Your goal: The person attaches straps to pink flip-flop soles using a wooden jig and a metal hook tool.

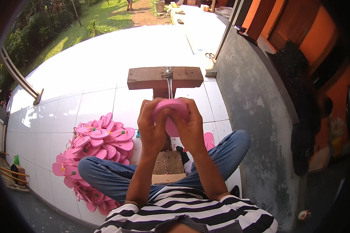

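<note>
Peering down through the head view, I have the striped shirt (190, 211) nearest, on the near side of the wooden stand (153, 79), with the jeans (107, 169) bent out to its left and right. Pink scraps (166, 168) litter the stand's near end. Above the stand's middle I find the pink sole (171, 103), gripped by both hands: the left hand (151, 126) pinches its left edge and the right hand (192, 126) its right edge, thumbs pressed to the near face, fingers wrapped around behind. I cannot tell whether the sole's far side touches the metal rod (170, 88) running from the stand's crosspiece, as that stretch is hidden. Left of the stand, a heap of pink sandals (99, 134) sprawls over the white tiles (97, 91), some straps bearing small green or yellow ornaments. Right of the stand, another pink sandal (209, 139) lies partly hidden by the jeans. A grey wall (256, 116) runs along farther to the stand's right. Beyond the stand and to its right, I make out scissors (210, 56); far beyond it and to its left are grass (105, 27) and shrubs (35, 27).
</note>
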Available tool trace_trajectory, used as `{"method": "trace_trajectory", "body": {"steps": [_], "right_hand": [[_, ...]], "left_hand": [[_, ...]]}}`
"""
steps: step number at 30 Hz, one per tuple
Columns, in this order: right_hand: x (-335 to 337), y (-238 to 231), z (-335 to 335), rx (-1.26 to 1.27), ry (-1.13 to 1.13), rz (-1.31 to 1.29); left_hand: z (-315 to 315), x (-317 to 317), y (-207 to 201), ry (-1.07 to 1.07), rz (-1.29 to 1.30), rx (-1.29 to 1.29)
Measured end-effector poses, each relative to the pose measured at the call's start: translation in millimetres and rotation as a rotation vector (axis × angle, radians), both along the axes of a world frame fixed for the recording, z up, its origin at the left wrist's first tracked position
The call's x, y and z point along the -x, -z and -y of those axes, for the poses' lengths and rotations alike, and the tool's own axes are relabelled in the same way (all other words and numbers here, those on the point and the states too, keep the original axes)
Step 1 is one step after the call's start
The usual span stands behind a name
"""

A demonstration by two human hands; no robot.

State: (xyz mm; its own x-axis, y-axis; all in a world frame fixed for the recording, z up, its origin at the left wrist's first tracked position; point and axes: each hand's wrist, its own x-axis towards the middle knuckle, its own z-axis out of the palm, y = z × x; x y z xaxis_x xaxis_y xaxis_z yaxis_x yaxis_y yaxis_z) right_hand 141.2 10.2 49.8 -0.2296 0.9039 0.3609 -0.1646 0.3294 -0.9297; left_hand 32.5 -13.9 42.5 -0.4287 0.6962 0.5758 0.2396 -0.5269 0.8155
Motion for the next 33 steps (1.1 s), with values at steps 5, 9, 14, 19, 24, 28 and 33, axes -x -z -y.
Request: {"method": "trace_trajectory", "body": {"steps": [5, 9, 14, 19, 24, 28, 33], "right_hand": [[-4, 3, -11, 0.083, -0.188, -0.108], [-16, 26, -29, 0.298, -0.359, -0.211], [-3, 14, -47, 0.276, -0.336, -0.275], [-3, 9, -38, 0.221, -0.266, -0.2], [-3, 23, -25, 0.221, -0.193, -0.226], [-13, 13, 32, 0.151, -0.182, -0.343], [-64, 1, 107, 0.344, -0.131, -0.012]], "left_hand": [[-2, 13, -16, 0.019, -0.193, 0.039], [-22, 13, -28, 0.061, -0.213, 0.116], [-40, 27, -31, 0.048, -0.276, 0.067], [-35, 29, -23, 0.103, -0.229, 0.05], [-18, 14, -20, -0.006, -0.254, 0.05], [40, -6, -25, 0.011, -0.113, 0.042], [96, -20, -12, 0.145, -0.144, 0.176]]}}
